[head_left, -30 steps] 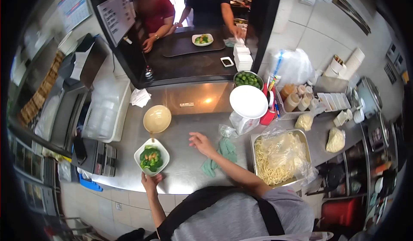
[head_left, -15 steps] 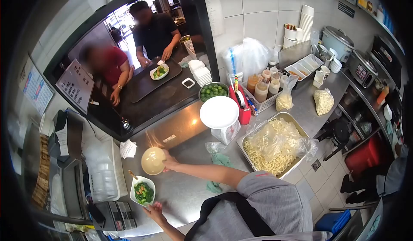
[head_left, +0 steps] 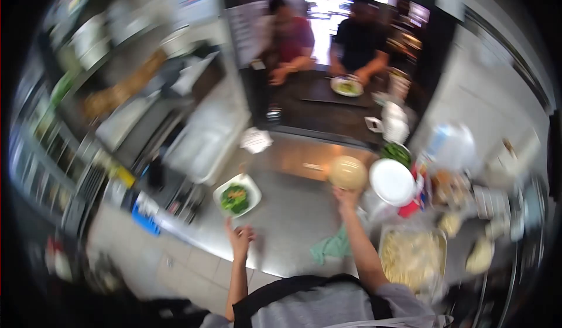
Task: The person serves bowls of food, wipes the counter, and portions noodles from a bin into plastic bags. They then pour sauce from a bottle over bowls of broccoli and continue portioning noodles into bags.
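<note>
My right hand (head_left: 346,197) grips the near edge of a round beige bowl (head_left: 348,172), held over the steel counter beside a white round-topped stand (head_left: 392,183). Below and just right of a white squarish bowl (head_left: 252,205) is my left hand (head_left: 241,239), its fingers apart and nothing in them. Leafy greens with brown bits on top (head_left: 235,197) fill that white bowl, which sits on the counter with a brown handle sticking up at its back. Motion blur softens the view, and I cannot make out what the beige bowl contains.
A tray of noodles under plastic (head_left: 413,258) stands at the right, with a green cloth (head_left: 331,246) left of it. A white basket (head_left: 202,146) is on the left. Through the opening, two people stand behind a dark counter (head_left: 316,116) with a plate of food (head_left: 347,86).
The camera view has swung left, so everything appears shifted right. My right hand has carried the beige bowl away from the greens, towards the white stand. My left hand has come off the white bowl.
</note>
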`<state>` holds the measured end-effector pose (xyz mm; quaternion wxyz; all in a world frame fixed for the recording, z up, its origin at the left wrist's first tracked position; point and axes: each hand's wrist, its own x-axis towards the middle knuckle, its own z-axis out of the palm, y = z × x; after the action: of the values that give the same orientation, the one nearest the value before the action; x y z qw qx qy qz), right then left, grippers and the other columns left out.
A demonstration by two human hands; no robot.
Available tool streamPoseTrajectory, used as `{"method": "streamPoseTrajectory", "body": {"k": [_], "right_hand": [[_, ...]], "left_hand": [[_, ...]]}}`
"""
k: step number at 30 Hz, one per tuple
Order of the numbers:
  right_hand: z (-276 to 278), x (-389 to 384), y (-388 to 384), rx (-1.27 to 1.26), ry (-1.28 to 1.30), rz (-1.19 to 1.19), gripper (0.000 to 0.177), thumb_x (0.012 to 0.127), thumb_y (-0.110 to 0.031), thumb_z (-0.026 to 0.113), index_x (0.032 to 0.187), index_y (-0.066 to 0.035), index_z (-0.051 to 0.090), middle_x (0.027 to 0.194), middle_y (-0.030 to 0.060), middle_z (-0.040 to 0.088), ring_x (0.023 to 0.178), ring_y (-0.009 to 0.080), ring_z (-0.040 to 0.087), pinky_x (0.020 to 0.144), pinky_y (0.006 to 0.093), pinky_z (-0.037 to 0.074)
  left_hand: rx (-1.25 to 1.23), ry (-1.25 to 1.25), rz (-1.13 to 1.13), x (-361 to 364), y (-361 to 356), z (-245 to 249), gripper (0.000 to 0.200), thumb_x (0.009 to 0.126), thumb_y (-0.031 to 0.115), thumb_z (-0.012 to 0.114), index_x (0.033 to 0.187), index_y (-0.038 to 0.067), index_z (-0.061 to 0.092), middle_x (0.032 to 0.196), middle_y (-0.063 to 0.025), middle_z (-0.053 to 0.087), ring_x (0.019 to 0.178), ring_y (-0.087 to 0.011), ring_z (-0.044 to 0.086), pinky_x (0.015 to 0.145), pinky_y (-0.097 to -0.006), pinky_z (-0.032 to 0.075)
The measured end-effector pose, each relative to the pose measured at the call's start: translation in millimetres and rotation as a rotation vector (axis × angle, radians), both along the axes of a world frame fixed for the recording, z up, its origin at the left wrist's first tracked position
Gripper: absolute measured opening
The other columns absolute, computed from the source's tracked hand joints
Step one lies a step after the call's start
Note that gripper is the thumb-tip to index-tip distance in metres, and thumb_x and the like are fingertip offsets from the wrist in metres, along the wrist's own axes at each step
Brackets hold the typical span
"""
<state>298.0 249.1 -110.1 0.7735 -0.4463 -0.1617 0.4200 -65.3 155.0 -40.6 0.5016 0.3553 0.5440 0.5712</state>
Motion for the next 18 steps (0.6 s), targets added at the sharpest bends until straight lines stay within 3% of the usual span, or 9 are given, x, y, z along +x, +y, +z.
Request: {"method": "streamPoseTrajectory", "body": {"k": [1,3,5,6,7,9,12,13,18], "right_hand": [[0.3,11.1,5.1,-0.038,0.127,0.025,0.089,0.08,0.004,0.055,0.141,-0.028,-0.002,0.121,0.0134,0.047,0.081,0.0268,0.065,0.058,0.0306,0.053],[-4.6,25.3,16.9,-0.072,0.074,0.14,0.063,0.096,-0.024,0.044,0.141,-0.029,0.0,0.132,0.0128,0.038,0.094,0.0267,0.063,0.078,0.0372,0.05],[19.6,7.5,8.2,-0.099,0.137,0.127,0.077,0.095,-0.029,0.045,0.14,-0.022,-0.017,0.137,0.0174,0.033,0.115,0.0286,0.05,0.1,0.0435,0.036],[-7.6,14.5,14.5,-0.06,0.224,0.225,0.086,0.094,-0.028,0.048,0.137,-0.02,-0.026,0.139,0.0195,0.031,0.119,0.0307,0.047,0.102,0.0438,0.034],[0.2,-1.4,6.9,-0.107,0.31,0.169,0.087,0.091,-0.024,0.054,0.14,-0.018,-0.019,0.136,0.0184,0.034,0.115,0.03,0.05,0.101,0.0432,0.035],[17.3,-25.3,-9.0,-0.167,0.29,0.32,0.073,0.088,-0.019,0.059,0.143,-0.013,0.011,0.125,0.0139,0.046,0.106,0.025,0.054,0.094,0.0399,0.04],[49.0,-59.4,-20.8,-0.2,0.129,0.591,0.046,0.087,-0.018,0.06,0.129,-0.011,0.043,0.109,0.0077,0.056,0.095,0.0185,0.056,0.084,0.0351,0.045],[78.5,-78.7,-25.7,-0.207,0.061,0.607,0.033,0.088,-0.018,0.059,0.118,-0.009,0.054,0.101,0.0044,0.06,0.089,0.014,0.057,0.076,0.03,0.046],[203.4,-154.0,-17.9,0.14,-0.062,0.9,0.03,0.091,-0.016,0.054,0.117,-0.002,0.053,0.09,0.0067,0.062,0.078,0.0119,0.058,0.073,0.0244,0.048]], "left_hand": [[0.034,0.039,-0.024,1.5,-1.5,5.8,0.065,0.085,0.009,0.061,0.136,0.011,0.021,0.071,-0.0071,0.056,0.055,-0.014,0.056,0.045,-0.0248,0.047],[0.073,0.094,-0.046,4.3,-11.4,24.8,0.038,0.087,0.008,0.057,0.123,0.004,0.043,0.069,-0.0057,0.059,0.055,-0.0104,0.056,0.043,-0.0224,0.045],[0.047,0.151,-0.063,-2.1,-28.1,25.0,0.026,0.088,0.01,0.057,0.111,0.002,0.053,0.067,-0.0048,0.06,0.053,-0.0085,0.055,0.042,-0.0209,0.042],[0.035,0.179,-0.087,-4.1,-30.9,26.0,0.021,0.088,0.011,0.058,0.105,0.001,0.058,0.066,-0.0044,0.06,0.052,-0.0076,0.054,0.042,-0.0201,0.041],[-0.002,0.199,-0.021,-1.3,-42.3,40.5,0.016,0.087,0.015,0.06,0.089,-0.001,0.064,0.061,-0.0023,0.059,0.048,-0.0056,0.051,0.04,-0.0195,0.037],[-0.042,0.248,0.01,-8.8,-62.1,42.8,0.018,0.086,0.017,0.062,0.087,-0.001,0.064,0.058,-0.0009,0.057,0.046,-0.005,0.049,0.039,-0.02,0.035],[-0.094,0.287,0.089,-18.7,-86.2,49.0,0.022,0.085,0.021,0.065,0.079,0.0,0.064,0.053,0.0007,0.054,0.044,-0.0045,0.046,0.038,-0.0203,0.034],[-0.12,0.292,0.117,-23.6,-95.0,50.0,0.024,0.084,0.022,0.065,0.076,0.0,0.063,0.052,0.0012,0.052,0.043,-0.0043,0.045,0.038,-0.0204,0.033],[-0.08,0.302,0.218,-57.8,-110.7,52.1,0.034,0.084,0.028,0.065,0.063,0.003,0.055,0.05,0.0023,0.047,0.044,-0.004,0.044,0.039,-0.0208,0.032]]}}
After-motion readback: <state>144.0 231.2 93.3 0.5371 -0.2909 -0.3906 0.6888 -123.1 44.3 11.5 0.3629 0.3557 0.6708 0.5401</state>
